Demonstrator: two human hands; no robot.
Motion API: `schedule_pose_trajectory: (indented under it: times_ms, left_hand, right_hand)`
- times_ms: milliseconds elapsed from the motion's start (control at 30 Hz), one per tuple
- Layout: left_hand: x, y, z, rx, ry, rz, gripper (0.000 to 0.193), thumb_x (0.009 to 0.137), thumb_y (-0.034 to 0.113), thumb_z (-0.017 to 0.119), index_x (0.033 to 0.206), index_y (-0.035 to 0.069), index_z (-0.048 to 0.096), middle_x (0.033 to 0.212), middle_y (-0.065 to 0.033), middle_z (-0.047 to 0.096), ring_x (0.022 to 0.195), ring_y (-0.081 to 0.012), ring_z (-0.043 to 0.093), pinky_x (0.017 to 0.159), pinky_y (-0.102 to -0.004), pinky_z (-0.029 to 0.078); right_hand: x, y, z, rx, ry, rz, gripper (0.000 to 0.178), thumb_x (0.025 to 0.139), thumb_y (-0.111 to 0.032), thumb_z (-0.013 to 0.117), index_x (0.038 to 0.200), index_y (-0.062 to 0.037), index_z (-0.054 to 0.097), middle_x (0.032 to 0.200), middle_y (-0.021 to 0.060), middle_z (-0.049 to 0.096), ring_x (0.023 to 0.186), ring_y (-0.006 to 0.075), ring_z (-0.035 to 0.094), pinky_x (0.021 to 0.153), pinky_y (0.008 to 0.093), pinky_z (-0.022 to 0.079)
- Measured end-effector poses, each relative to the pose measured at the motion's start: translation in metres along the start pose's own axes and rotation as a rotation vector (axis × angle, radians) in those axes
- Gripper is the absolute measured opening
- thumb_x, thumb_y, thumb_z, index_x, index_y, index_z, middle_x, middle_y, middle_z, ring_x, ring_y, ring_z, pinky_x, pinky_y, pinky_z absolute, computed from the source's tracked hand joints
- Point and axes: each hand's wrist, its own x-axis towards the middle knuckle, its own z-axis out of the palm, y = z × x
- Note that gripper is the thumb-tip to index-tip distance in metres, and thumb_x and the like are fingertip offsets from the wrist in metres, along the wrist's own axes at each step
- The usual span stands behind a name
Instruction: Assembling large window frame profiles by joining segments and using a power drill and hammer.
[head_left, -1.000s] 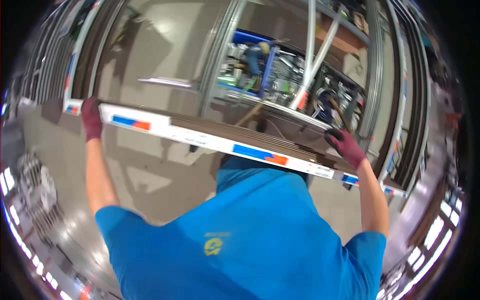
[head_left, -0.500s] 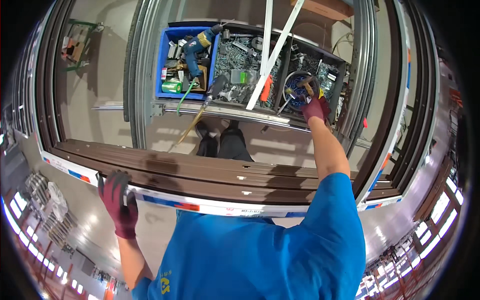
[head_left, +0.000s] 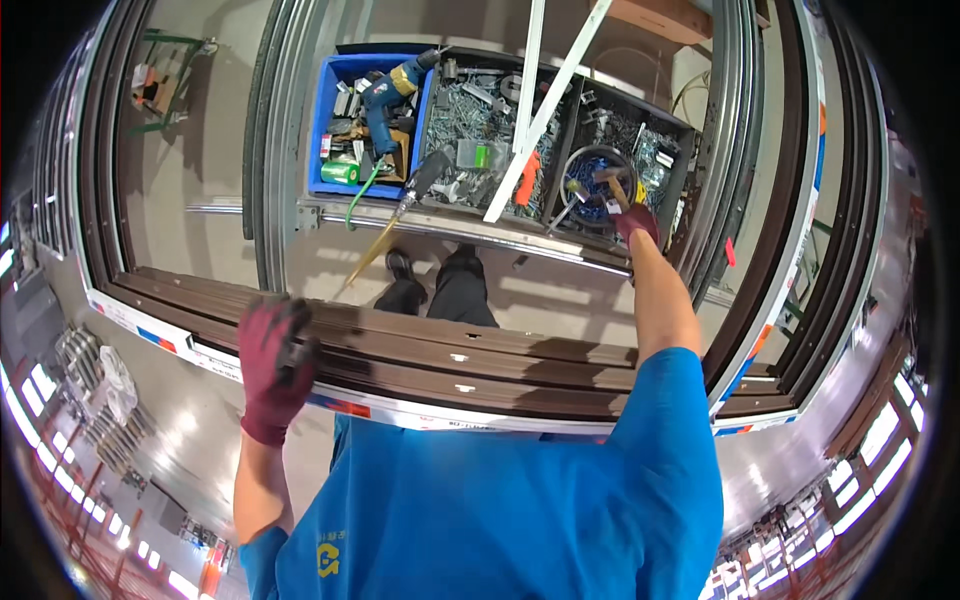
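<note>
My left hand [head_left: 276, 366], in a maroon glove with dark fingers, hovers over the near rail of a brown metal frame [head_left: 400, 350]. Its fingers are curled and partly smeared, so what they hold cannot be made out. On the right, my gloved right hand [head_left: 638, 221] reaches across the rail to a round bucket [head_left: 570, 165] of blue fasteners. It is closed around the lower end of a hammer [head_left: 616, 188] with a wooden handle. Beside that, a metal-shafted tool [head_left: 566, 208] leans in the bucket.
A blue bin [head_left: 318, 150] holds a power drill [head_left: 380, 105]. Grey trays of screws [head_left: 470, 115] stand beside it, with white strips [head_left: 550, 110] lying across. An air gun [head_left: 428, 175] with a long brass-coloured tip hangs at the tray edge. An orange-red tool [head_left: 528, 180] lies nearby.
My left hand has left the frame's outer edge and moved right, over the rail. My right hand and the hammer have come slightly nearer to me.
</note>
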Motion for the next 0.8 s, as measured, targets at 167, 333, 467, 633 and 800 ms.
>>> schedule_pose_trajectory:
  times_ms: [167,333,467,633,800]
  left_hand:
    - [-0.003,0.013,0.011,0.004,-0.202,-0.036,0.043,0.079,0.007,0.078,0.121,0.006,0.068,0.125,-0.0157,0.068,0.125,-0.0399,0.060,0.115,-0.0569,0.040]
    - [-0.004,0.011,0.007,-0.056,-0.159,-0.031,0.045,0.078,0.006,0.079,0.122,0.006,0.067,0.126,-0.0162,0.068,0.125,-0.0399,0.060,0.115,-0.0547,0.040]
    - [-0.001,0.007,0.006,-0.375,0.000,-0.150,0.063,0.078,0.014,0.085,0.135,0.004,0.062,0.134,-0.0182,0.064,0.127,-0.0417,0.058,0.115,-0.0498,0.042]
    - [0.058,0.030,0.026,-0.419,-0.288,-0.096,0.101,0.077,0.033,0.090,0.157,0.002,0.035,0.152,-0.0266,0.046,0.141,-0.0442,0.047,0.115,-0.0494,0.044]
    - [0.052,0.004,0.005,-0.572,-0.243,0.012,0.110,0.073,0.039,0.091,0.154,-0.007,0.032,0.148,-0.0324,0.048,0.136,-0.0476,0.050,0.113,-0.0486,0.045]
  right_hand:
    - [-0.011,-0.016,0.012,-0.036,0.023,0.080,0.049,0.083,-0.042,0.078,0.120,-0.0087,0.076,0.125,0.0157,0.074,0.116,0.0348,0.072,0.098,0.0468,0.057]
    - [-0.009,-0.013,-0.008,-0.014,0.080,-0.006,0.050,0.085,-0.047,0.073,0.116,-0.0085,0.077,0.120,0.0191,0.075,0.111,0.0373,0.073,0.094,0.0480,0.058]
    - [-0.058,-0.016,-0.031,0.091,0.182,-0.190,0.054,0.084,-0.048,0.078,0.111,-0.0005,0.076,0.102,0.0232,0.076,0.095,0.0381,0.075,0.082,0.0472,0.057]
    - [-0.245,-0.091,-0.072,0.655,-0.058,-0.369,0.035,0.087,-0.032,0.083,0.098,0.0005,0.074,0.073,0.0010,0.066,0.060,0.0101,0.057,0.053,0.0320,0.042]
    - [-0.461,-0.188,-0.083,0.911,-0.409,-0.565,0.025,0.093,-0.027,0.078,0.104,-0.0051,0.071,0.077,-0.0056,0.060,0.061,0.0031,0.050,0.053,0.0224,0.034]
